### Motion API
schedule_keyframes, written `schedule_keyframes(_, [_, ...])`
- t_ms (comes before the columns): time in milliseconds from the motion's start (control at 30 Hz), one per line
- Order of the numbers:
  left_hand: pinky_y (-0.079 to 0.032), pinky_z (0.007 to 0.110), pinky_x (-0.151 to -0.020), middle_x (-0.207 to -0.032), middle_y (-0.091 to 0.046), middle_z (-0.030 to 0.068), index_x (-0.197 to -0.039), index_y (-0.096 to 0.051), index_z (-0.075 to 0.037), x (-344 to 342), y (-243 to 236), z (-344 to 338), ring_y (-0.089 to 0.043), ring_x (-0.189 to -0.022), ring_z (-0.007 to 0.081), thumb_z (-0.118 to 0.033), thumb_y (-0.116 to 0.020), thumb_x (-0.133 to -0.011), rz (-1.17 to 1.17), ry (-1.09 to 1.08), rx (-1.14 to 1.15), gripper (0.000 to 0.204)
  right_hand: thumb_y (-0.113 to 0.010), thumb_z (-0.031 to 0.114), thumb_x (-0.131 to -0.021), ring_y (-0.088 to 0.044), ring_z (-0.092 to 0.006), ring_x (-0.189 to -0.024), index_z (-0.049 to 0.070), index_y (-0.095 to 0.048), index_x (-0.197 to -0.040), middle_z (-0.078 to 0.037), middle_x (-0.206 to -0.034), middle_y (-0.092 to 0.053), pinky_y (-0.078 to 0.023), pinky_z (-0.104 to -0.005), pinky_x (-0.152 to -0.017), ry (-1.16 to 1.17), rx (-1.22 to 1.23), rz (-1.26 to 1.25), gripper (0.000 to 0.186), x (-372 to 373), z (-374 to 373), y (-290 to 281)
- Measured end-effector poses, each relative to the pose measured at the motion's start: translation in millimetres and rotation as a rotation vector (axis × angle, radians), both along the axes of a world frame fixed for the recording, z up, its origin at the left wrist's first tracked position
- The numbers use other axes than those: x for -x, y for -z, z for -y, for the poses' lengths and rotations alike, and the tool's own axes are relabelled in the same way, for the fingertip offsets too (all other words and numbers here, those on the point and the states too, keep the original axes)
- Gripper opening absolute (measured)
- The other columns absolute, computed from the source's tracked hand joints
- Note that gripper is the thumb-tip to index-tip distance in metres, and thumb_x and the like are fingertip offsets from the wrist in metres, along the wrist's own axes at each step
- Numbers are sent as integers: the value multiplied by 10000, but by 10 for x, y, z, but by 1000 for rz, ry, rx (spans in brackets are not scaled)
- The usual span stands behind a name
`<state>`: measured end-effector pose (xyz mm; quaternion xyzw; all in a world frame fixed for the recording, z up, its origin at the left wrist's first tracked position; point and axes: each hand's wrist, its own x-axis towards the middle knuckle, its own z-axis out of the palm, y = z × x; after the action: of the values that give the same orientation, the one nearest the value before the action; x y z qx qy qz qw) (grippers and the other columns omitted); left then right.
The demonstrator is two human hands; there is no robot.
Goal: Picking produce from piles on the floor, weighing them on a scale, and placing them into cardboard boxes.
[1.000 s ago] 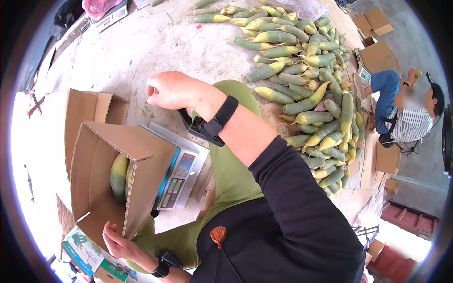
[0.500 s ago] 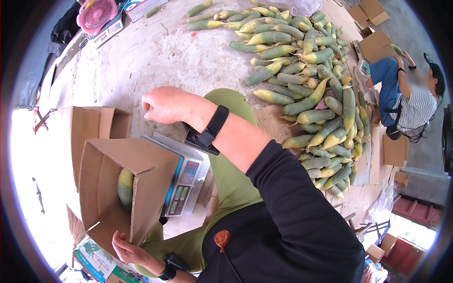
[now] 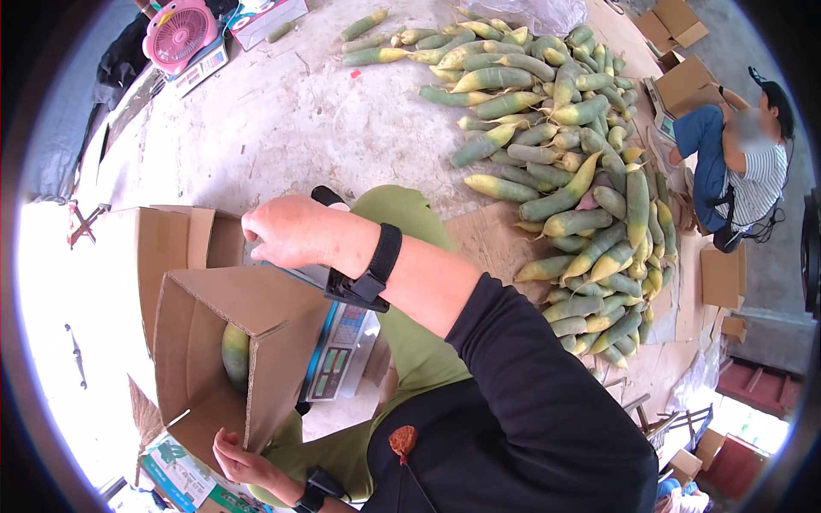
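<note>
My right hand [image 3: 286, 231] is bent at the wrist over the upper edge of a cardboard box [image 3: 278, 350], its fingers curled under with nothing visible in them. Inside that box shows one green radish [image 3: 235, 355]; the rest of the inside is partly hidden. The box stands on a digital scale [image 3: 332, 359] with a blue rim. My left hand [image 3: 244, 457] rests at the box's near lower corner, fingers loosely bent and apart. To the right, a large heap of green radishes [image 3: 569, 222] lies on the floor.
A second cardboard box [image 3: 162, 256] stands behind the first. A pink fan [image 3: 181, 36] and another scale [image 3: 203, 70] are at the far left. A co-worker [image 3: 753, 171] sits at the right beside a box [image 3: 684, 85]. A broom [image 3: 144, 415] leans at the lower left.
My right hand has come down and left toward the box. My left hand stays by the box corner. The radish in the co-worker's hands no longer shows. The whole view has shifted slightly.
</note>
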<state>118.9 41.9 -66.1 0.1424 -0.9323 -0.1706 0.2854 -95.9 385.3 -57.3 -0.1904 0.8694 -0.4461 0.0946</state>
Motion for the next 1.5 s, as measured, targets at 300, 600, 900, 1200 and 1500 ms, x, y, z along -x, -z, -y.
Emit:
schedule_keyframes(300, [-430, 304, -582, -684, -540, 62, -893, -652, -2, -31, -35, -36, -522, -629, 172, -241, -386, -1001, 65, 39, -57, 374, -640, 156, -842, -644, -195, -798, 16, -627, -993, -109, -882, -679, -508, -313, -720, 177, 560, -96, 206, 81, -430, -350])
schedule_keyframes(600, [-417, 306, -570, -688, -535, 68, -877, -644, 3, -59, -90, -45, -511, -623, 173, -266, -371, -1001, 143, 4, -47, 402, -609, 229, -813, -644, -294, -816, 42, -651, -931, -152, -869, -673, -500, -377, -728, 644, 2, -6, 225, 383, -1818, 1233])
schedule_keyframes(900, [-397, 292, -566, -681, -515, 56, -897, -631, -8, 11, -136, -188, -486, -608, 163, -311, -346, -1006, 207, 5, -55, 430, -543, 162, -780, -628, -403, -849, -9, -651, -843, -235, -860, -650, -502, -476, -811, 1011, -645, 341, 211, -813, -3783, 3006])
schedule_keyframes(1200, [-377, 276, -568, -648, -497, 30, -870, -617, -13, -40, -146, 1, -453, -591, 134, -361, -321, -1013, 260, -39, -120, 479, -573, 125, -800, -475, -394, -1173, 22, -474, -1227, -199, -1342, -424, -421, -443, -967, 1348, -576, 477, 450, -1012, -4372, 2477])
schedule_keyframes(1500, [-377, 271, -574, -653, -512, 28, -862, -623, -10, -35, -145, 24, -462, -601, 127, -372, -319, -1011, 274, -90, -148, 496, -641, 129, -759, -456, -387, -1208, 28, -434, -1260, -168, -1454, -282, -422, -432, -984, 1296, -627, 480, 552, -1004, -4363, 2584])
